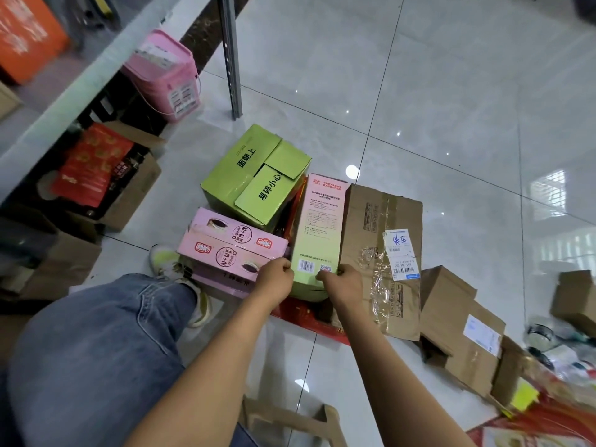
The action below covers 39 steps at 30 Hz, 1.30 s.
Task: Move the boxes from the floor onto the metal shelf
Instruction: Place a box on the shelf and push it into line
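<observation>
Upper left of frame: grey metal shelf point(96, 75) runs diagonally; an orange carton point(27, 33) sits on its deck. Below the deck, on the floor: pink lidded plastic tub point(164, 75) and open brown carton of red packets point(106, 175).

Centre: floor cluster untouched so far — green flap-top cardboard box point(254, 175), pink printed snack box point(230, 246), tall pink-to-green narrow box point(317, 233), and to its right a worn brown taped carton point(380, 253).

Left hand point(277, 280) grips the narrow box's near left corner, fingers curled on the edge. Right hand point(342, 285) pinches the near right corner beside the barcodes. The box lies flat over a red carton point(306, 317), wedged between its neighbours.

Lower right: more small brown cartons point(458, 327) on the tiles.

Judgement: early stage; most boxes remain on the floor. The narrow box looks light, undamaged.
</observation>
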Each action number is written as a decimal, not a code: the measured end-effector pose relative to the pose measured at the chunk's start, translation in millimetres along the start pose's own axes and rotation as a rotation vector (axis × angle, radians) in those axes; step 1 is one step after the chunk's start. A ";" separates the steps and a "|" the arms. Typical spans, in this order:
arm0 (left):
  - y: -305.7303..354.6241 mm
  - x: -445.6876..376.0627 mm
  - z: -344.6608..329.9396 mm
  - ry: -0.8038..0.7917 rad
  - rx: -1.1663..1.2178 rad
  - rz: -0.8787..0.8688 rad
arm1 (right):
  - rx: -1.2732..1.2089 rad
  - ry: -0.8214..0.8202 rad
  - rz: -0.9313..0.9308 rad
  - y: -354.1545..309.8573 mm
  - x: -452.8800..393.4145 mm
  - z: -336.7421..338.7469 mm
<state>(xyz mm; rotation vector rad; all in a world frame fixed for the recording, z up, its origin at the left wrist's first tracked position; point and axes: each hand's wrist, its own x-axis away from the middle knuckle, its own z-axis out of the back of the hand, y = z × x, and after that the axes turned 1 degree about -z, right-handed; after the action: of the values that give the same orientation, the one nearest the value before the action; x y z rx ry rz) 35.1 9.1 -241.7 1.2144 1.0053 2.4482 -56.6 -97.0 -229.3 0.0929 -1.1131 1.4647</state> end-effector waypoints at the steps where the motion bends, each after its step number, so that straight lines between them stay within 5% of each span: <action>1: 0.0 0.9 2.6 0.023 0.058 -0.006 | -0.043 0.011 0.008 -2.0 3.6 1.5; 6: 17.0 14.9 14.0 0.097 0.311 -0.078 | -0.355 0.011 0.047 -12.7 24.4 8.3; 14: 54.4 52.7 29.5 0.086 0.720 -0.243 | -0.508 -0.002 0.372 -25.2 60.8 31.5; 28: 153.0 167.3 97.0 0.206 0.618 -0.714 | -0.754 0.002 0.796 -110.0 167.8 113.6; 39: 181.4 323.9 216.5 0.592 0.506 -0.992 | -0.849 -0.263 1.195 -198.4 322.2 123.9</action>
<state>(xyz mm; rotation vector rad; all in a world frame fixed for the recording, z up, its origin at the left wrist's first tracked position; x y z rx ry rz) 14.6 132.6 169.4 -0.0768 1.8665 1.7496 -48.1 17.2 152.1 -1.1823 -2.0984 1.8294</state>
